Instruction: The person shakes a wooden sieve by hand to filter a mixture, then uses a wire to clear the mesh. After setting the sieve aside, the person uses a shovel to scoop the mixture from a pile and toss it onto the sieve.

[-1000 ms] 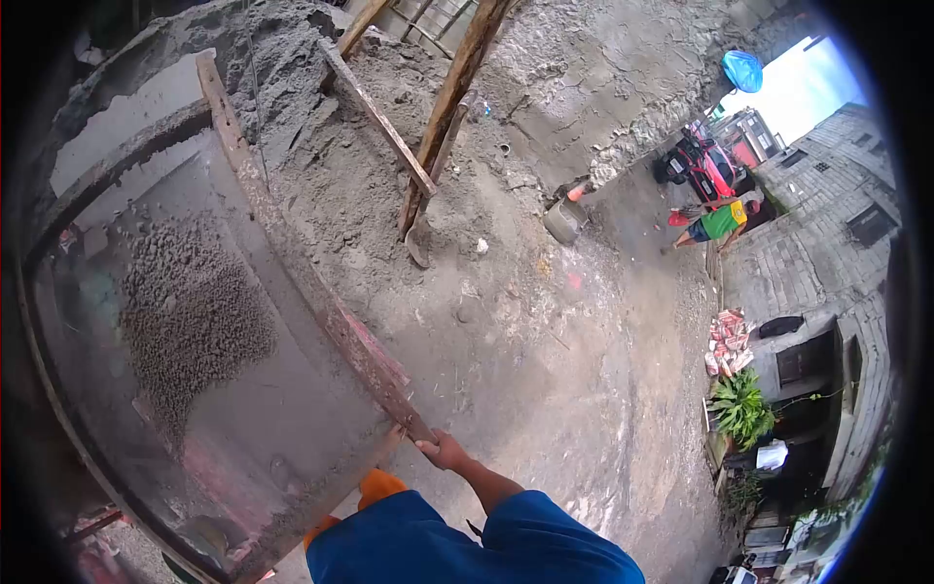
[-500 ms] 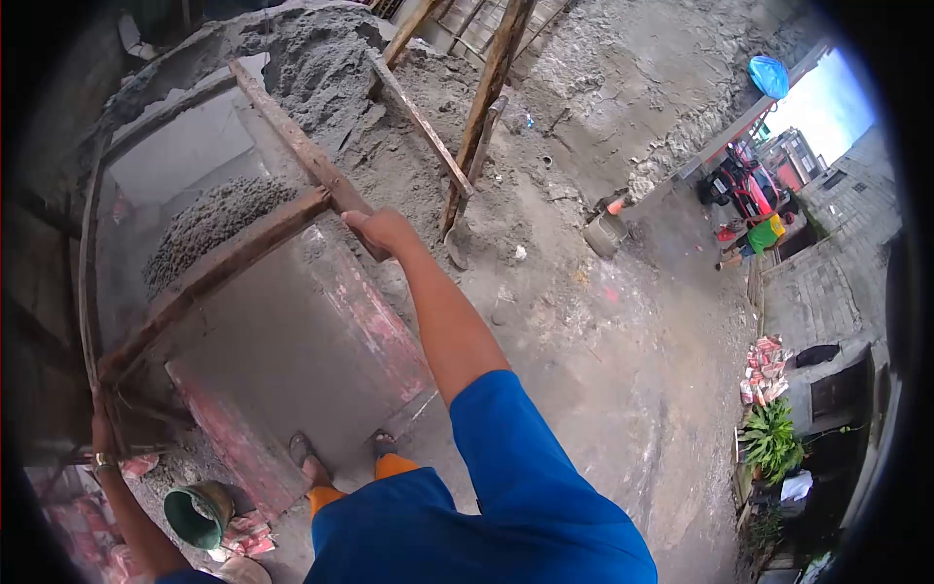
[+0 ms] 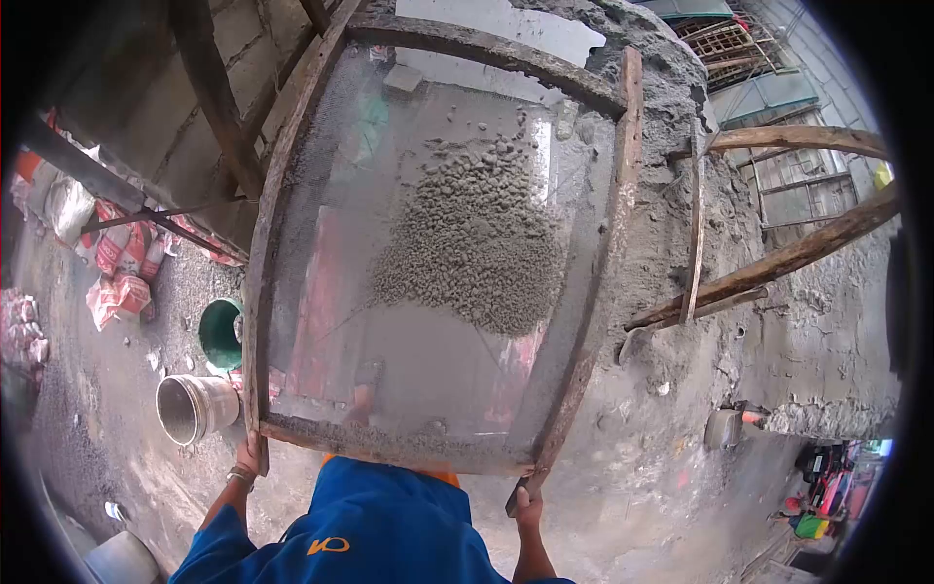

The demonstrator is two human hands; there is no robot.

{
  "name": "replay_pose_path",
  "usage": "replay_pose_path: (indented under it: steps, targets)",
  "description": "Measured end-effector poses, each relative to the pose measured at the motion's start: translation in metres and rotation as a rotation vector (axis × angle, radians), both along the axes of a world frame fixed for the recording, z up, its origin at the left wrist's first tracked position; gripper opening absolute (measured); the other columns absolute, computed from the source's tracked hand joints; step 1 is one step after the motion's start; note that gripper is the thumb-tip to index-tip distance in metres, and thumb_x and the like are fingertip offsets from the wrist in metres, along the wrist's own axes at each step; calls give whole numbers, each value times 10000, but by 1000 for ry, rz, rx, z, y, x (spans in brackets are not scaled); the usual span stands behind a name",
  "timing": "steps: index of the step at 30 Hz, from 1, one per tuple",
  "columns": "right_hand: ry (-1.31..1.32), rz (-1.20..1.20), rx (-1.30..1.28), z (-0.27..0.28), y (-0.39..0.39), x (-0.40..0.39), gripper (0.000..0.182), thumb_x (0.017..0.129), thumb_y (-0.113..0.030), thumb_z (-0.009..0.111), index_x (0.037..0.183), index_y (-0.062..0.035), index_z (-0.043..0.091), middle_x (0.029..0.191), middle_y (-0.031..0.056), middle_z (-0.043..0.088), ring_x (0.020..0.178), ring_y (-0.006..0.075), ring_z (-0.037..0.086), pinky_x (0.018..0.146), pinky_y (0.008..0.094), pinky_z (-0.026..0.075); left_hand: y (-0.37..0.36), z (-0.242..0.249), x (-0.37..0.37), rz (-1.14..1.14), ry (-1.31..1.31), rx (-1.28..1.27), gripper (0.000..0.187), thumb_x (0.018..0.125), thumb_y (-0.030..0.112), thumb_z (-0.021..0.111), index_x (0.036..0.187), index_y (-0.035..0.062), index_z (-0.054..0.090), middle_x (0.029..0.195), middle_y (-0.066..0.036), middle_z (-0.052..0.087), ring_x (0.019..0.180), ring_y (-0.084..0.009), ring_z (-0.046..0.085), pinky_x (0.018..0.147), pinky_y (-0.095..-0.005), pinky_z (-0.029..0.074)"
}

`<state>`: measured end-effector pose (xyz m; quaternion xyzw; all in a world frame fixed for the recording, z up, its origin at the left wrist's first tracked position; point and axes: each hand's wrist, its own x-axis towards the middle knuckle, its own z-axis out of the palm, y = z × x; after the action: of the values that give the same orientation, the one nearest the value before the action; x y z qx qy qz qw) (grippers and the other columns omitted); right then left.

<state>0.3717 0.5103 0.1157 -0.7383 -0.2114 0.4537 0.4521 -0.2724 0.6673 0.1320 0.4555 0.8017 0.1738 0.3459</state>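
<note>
A large wooden-framed mesh screen (image 3: pixel 605 253) fills the middle of the head view, its fine mesh see-through. On the mesh lies a heap of coarse grey gravel (image 3: pixel 467 234). At the frame's near left corner, my left hand (image 3: pixel 251 456) is closed round the end of the side rail. My right hand (image 3: pixel 527 506) grips the handle end of the right rail. Through the mesh, a red-edged board or trough (image 3: pixel 316 302) with fine grey sand shows underneath.
At left stand a green bucket (image 3: pixel 221 333) and a white pail (image 3: pixel 197 409). Red-and-white sacks (image 3: pixel 122 258) lie by the wall. Timber poles (image 3: pixel 778 258) lean over a sand pile (image 3: pixel 671 195) at right. A person in a green-and-yellow shirt (image 3: pixel 809 527) is far right.
The view has swung round, so the screen now stands centrally before me. The screen looks flatter and nearer, and the gravel is spread wider. Both hands keep hold of the frame.
</note>
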Motion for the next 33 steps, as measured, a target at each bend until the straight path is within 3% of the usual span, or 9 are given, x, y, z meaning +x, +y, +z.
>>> replay_pose_path:
  steps: [3, 7, 12, 15, 18, 21, 22, 25, 33]
  targets:
    - [-54, 38, -29, -6, -4, -5, 362, 874, -255, 666, 1125, -21, 551, 907, 1, 592, 817, 98, 536, 738, 277, 456, -14, 1, -13, 20, -20, -26, 790, 921, 658, 325, 1042, -60, 632, 900, -211, 671, 878, -297, 638, 801, -416, 469]
    - [-258, 81, -116, -16, 122, 44, 481, 898, -411, 643, 1072, 37, 632, 872, 54, 632, 814, 146, 574, 737, 310, 470, 128, 21, 30, -52, 3, -178, 929, 905, 721, 281, 1146, -121, 590, 1011, -276, 654, 1034, -351, 610, 897, -401, 448]
    - [-647, 64, -267, 165, 339, 112, 848, 762, -647, 644, 1020, 161, 630, 969, 282, 670, 971, 340, 649, 883, 380, 466, 327, 155, 115, -86, 167, -21, 1154, 801, 859, 184, 1220, -161, 524, 1228, -405, 504, 1288, -472, 412, 1087, -423, 290]
    - [-539, 139, -223, 281, 394, 113, 928, 743, -665, 649, 1033, 215, 589, 936, 264, 654, 850, 323, 664, 688, 426, 524, 406, 229, 106, -259, 54, 8, 1172, 794, 867, 186, 1284, -162, 462, 1267, -387, 490, 1290, -468, 415, 1101, -421, 273]
    - [-551, 92, -255, 281, 386, 103, 913, 741, -661, 654, 1021, 206, 598, 923, 244, 650, 805, 324, 665, 593, 443, 515, 388, 264, 114, -291, 26, -19, 1165, 798, 864, 202, 1298, -158, 453, 1330, -371, 449, 1303, -460, 405, 1104, -411, 272]
    - [-419, 117, -184, 170, 314, 87, 619, 845, -514, 657, 1024, 79, 640, 896, 154, 654, 835, 238, 621, 781, 376, 490, 338, 123, 62, -121, 164, -29, 1143, 811, 847, 235, 1266, -176, 464, 1258, -419, 474, 1293, -469, 412, 1094, -409, 289]
    - [-498, 48, -68, 132, 278, 66, 562, 872, -476, 642, 1055, 56, 638, 937, 152, 662, 894, 231, 611, 853, 353, 461, 289, 132, 80, -102, 109, -71, 1137, 811, 845, 243, 1214, -187, 502, 1188, -434, 510, 1239, -482, 462, 1038, -440, 347]
    - [-376, 58, -181, 29, 157, 34, 512, 910, -413, 624, 1107, 58, 597, 962, 130, 653, 890, 209, 592, 819, 356, 467, 176, 48, 43, -13, -92, -108, 971, 879, 748, 313, 1149, -151, 562, 1016, -284, 623, 1022, -327, 591, 911, -401, 434]
    - [-16, 19, -36, -41, -39, -17, 433, 882, -286, 621, 1194, -1, 529, 1003, 19, 580, 906, 121, 529, 802, 299, 440, -12, -13, -28, 33, -135, -4, 751, 932, 636, 345, 1055, -49, 627, 869, -140, 663, 882, -228, 603, 803, -389, 469]
